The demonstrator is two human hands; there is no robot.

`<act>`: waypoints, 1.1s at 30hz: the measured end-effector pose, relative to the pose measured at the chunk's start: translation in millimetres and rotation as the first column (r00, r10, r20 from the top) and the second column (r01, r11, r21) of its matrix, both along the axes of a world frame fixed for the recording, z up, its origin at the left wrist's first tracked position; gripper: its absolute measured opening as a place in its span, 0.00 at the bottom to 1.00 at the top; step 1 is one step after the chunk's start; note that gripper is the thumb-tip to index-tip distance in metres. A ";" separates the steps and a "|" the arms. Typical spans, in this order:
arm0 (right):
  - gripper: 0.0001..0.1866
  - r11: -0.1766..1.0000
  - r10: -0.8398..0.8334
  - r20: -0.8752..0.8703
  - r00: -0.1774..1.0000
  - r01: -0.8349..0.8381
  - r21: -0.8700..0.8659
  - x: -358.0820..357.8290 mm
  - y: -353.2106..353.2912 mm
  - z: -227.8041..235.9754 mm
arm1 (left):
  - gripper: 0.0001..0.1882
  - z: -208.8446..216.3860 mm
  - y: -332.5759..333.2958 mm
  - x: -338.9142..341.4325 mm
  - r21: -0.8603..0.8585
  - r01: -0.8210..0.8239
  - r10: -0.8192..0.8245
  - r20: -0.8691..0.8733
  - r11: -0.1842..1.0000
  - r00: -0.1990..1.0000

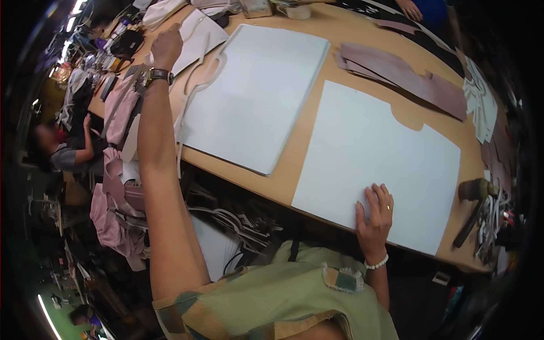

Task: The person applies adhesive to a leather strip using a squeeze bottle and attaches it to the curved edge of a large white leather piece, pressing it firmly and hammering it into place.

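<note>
My right hand (375, 215) lies on the near edge of a white sheet (385, 153) with its fingers stretched out. The sheet has a notch cut into its far edge. My left hand (166, 48), with a watch on the wrist, reaches to the far left of the table, over some white pieces (195, 42). Its fingers are curled closed, and what they hold, if anything, is hidden. Between the hands lies a stack of white sheets (249, 96), with a curved white offcut (211, 73) along its left edge.
Dusty pink pieces (405, 82) lie beyond the notched sheet. A mallet-like tool (476, 190) stands at the right edge. Pink fabric (116, 215) hangs at the left. Another person's hand (410, 9) rests at the far right; another person (73, 150) is at the left.
</note>
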State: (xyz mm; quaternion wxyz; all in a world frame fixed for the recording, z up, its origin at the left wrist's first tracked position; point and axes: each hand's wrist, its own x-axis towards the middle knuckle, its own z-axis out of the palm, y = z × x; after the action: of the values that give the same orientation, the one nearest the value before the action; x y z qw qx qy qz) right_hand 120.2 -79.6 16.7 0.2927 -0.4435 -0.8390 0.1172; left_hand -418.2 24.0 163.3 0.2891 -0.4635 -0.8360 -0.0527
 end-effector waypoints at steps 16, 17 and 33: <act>0.15 0.785 -0.481 -0.395 0.783 0.585 0.205 141.3 46.1 24.1 | 0.14 -126.4 4.6 421.8 0.459 0.697 -0.828 0.400 0.551 0.392; 0.17 0.767 -0.513 -0.423 0.747 0.620 0.164 153.6 52.6 23.2 | 0.14 -128.9 7.8 438.7 0.492 0.693 -0.846 0.381 0.527 0.373; 0.29 0.735 -0.667 -0.366 0.649 0.656 -0.174 237.0 163.3 -7.4 | 0.22 -73.5 -116.6 412.9 0.339 0.542 -0.624 0.582 0.769 0.521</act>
State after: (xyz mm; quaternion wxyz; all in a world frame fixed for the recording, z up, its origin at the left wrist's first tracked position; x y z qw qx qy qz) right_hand 357.3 83.7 9.3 0.4764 -0.6877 -0.5382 0.1026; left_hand -5.3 -92.6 89.8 -0.0375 -0.6481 -0.6721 -0.3561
